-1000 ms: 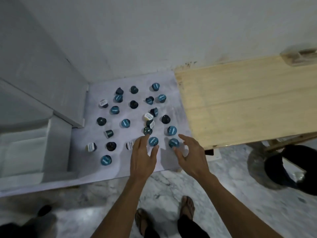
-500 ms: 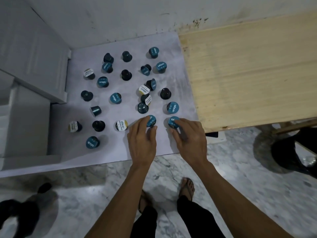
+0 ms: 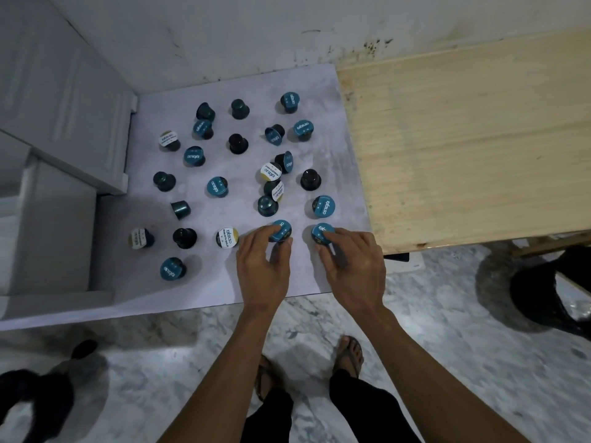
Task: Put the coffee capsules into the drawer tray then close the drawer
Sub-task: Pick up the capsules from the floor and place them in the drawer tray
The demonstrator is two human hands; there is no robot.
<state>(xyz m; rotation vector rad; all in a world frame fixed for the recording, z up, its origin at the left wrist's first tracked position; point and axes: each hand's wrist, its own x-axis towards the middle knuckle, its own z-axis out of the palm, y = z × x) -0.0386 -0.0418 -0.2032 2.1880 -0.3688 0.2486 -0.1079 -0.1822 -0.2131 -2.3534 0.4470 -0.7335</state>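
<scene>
Several coffee capsules, dark bodies with blue or white-and-gold lids, lie scattered on a pale grey counter [image 3: 208, 292]. My left hand [image 3: 262, 266] pinches a blue-lidded capsule [image 3: 282, 230] near the counter's front edge. My right hand [image 3: 350, 260] grips a second blue-lidded capsule [image 3: 321, 233] just to its right. Both capsules still rest on the counter. A white-lidded capsule [image 3: 227, 237] lies just left of my left hand. The white drawer [image 3: 48, 225] stands at the left, its inside mostly out of view.
A light wooden board [image 3: 463, 139] adjoins the counter on the right. A white cabinet [image 3: 64, 100] stands at the back left against the wall. Below the counter's front edge are a marble floor, my feet in sandals [image 3: 350, 353] and dark footwear [image 3: 550, 282] at the right.
The view has dropped and drawn closer to the counter. Both hands moved forward from open and hovering, and their fingers have closed around the two nearest blue-lidded capsules.
</scene>
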